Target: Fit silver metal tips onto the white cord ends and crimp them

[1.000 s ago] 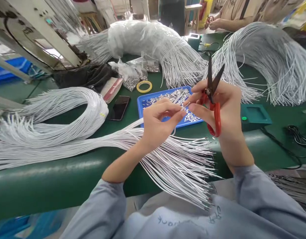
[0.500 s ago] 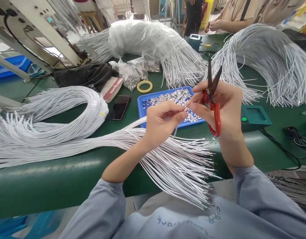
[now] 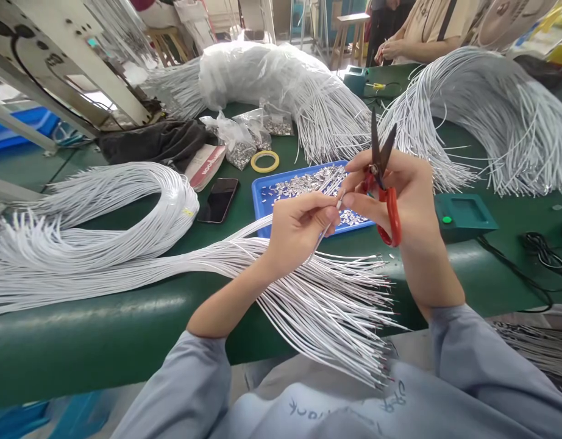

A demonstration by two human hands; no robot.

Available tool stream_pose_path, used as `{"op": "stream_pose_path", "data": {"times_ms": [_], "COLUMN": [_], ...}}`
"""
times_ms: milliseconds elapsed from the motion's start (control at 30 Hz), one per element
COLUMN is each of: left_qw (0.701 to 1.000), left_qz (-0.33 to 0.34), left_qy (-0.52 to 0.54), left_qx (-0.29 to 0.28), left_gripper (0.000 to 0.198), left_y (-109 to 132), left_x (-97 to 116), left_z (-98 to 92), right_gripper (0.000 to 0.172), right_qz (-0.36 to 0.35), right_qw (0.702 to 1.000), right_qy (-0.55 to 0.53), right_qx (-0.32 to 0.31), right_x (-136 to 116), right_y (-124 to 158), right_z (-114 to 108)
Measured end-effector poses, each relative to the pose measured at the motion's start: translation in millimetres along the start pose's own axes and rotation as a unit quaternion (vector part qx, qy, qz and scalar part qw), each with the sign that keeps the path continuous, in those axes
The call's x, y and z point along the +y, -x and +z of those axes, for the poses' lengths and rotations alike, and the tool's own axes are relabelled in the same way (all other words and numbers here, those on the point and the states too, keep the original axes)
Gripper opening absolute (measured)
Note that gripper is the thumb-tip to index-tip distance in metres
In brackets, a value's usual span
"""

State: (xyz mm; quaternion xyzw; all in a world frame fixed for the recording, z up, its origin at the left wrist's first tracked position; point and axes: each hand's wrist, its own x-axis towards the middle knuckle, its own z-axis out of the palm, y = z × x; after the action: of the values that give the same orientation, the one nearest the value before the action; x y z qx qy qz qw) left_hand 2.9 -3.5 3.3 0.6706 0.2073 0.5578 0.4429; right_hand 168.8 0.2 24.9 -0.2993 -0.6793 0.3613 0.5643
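Note:
My left hand (image 3: 295,230) pinches the end of one thin white wire (image 3: 327,224), which runs down to a fanned bundle of white wires (image 3: 317,299) lying over the table's front edge. My right hand (image 3: 402,192) grips red-handled scissors (image 3: 384,183), blades pointing up and slightly apart. Its thumb and forefinger meet the wire's tip right beside my left fingers. Both hands hover over a blue tray (image 3: 259,201) of small metal terminals.
A coiled white wire bundle (image 3: 125,201) lies left, with more bundles behind (image 3: 281,73) and right (image 3: 486,116). A phone (image 3: 219,199), tape roll (image 3: 264,160), bags of terminals (image 3: 239,143) and a green box (image 3: 464,213) sit on the green table (image 3: 102,332). Another person (image 3: 427,30) works opposite.
Both hands have drifted slightly left and lower together. The scissors tilted a little left. My fingers stay pinched on the wire tip.

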Motion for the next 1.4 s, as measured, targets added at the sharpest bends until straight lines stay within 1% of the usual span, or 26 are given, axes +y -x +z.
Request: {"op": "stream_pose_path", "data": {"times_ms": [133,267,400,600,700,800,933,1067,1167,1233,1400], "left_qw": [1.0,1.0,1.0,0.997,0.997,0.997,0.995,0.995,0.995,0.995,0.994], "left_qz": [-0.011,-0.013,-0.009,-0.01,-0.015,-0.027,-0.027,-0.032,-0.047,-0.045,-0.048], "left_qy": [-0.002,0.011,0.01,-0.028,-0.03,-0.011,-0.005,0.009,0.015,0.025,0.04], "left_qx": [0.002,0.014,0.02,0.065,0.073,0.074,0.095,0.089,0.088,0.085,0.091], "left_gripper": [0.025,0.02,0.016,0.021,0.023,0.022,0.019,0.019,0.021,0.021,0.021], "left_y": [-0.5,-0.5,-0.4,0.6,1.1,0.9,0.3,0.9,1.7,1.9,1.6], "left_x": [-0.1,-2.2,-4.7,-6.4,-5.5,-3.9,-2.6,-2.7,-2.9,-3.1,-4.5], "left_z": [1.2,1.9,1.6,3.6,3.6,1.1,-3.9,-6.8,-7.1,-7.1,-8.2], "right_gripper": [0.025,0.025,0.027,0.023,0.02,0.015,0.02,0.02,0.022,0.024,0.021], "right_qz": [0.008,0.007,0.013,-0.007,0.001,-0.006,-0.017,-0.017,-0.034,-0.05,-0.056], "right_qw": [1.0,0.999,0.997,0.995,0.993,0.994,0.995,0.992,0.984,0.979,0.968], "right_qy": [0.026,0.035,0.069,0.089,0.105,0.085,0.062,0.109,0.153,0.179,0.241], "right_qx": [0.008,0.012,0.024,0.047,0.056,0.063,0.076,0.068,0.081,0.087,0.04], "right_x": [-2.2,-3.3,-2.2,-1.5,-1.8,-2.1,-1.7,0.8,3.6,4.6,2.5], "right_y": [0.7,2.4,4.5,6.5,6.7,5.0,0.5,-1.0,0.3,0.9,0.0], "right_z": [0.1,0.6,1.4,6.8,10.1,11.1,9.5,9.3,10.1,9.7,5.9]}}
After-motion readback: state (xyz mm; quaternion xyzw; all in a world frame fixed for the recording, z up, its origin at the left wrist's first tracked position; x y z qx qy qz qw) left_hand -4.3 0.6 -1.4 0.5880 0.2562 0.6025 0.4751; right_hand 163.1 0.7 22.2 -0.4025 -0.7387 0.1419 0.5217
